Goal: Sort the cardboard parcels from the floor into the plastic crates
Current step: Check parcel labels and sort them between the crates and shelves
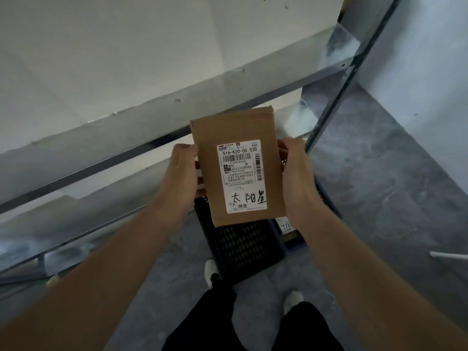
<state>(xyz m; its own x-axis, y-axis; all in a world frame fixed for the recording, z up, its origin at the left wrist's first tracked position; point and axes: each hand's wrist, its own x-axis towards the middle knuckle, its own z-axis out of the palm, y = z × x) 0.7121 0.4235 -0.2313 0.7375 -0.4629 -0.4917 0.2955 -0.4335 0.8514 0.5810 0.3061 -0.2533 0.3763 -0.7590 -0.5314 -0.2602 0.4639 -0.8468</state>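
Holding a flat brown cardboard parcel (236,127) upright between both hands, the person has its white shipping label (241,176) facing the camera. The parcel is in the air, above a dark perforated plastic crate (243,247) that stands on the grey floor (379,173) just beyond the person's white shoes (210,271).

The left hand (182,173) grips the parcel's left long edge and the right hand (295,173) grips the right one. On each hand the fingers curl round behind the cardboard, so most of them are hidden. How widely they are spread at the back cannot be told.

To the right of the dark crate a second, blue plastic crate (295,245) shows in part, with another labelled parcel (286,225) lying in it. Grey metal shelving (152,115) runs across the left and far side.

This looks like the checking step: the label is being read to decide which crate the parcel belongs in. The next move probably calls for choosing between the two crates, lowering the parcel over the chosen one, and letting go with both hands so that it drops in flat and does not catch on a rim.
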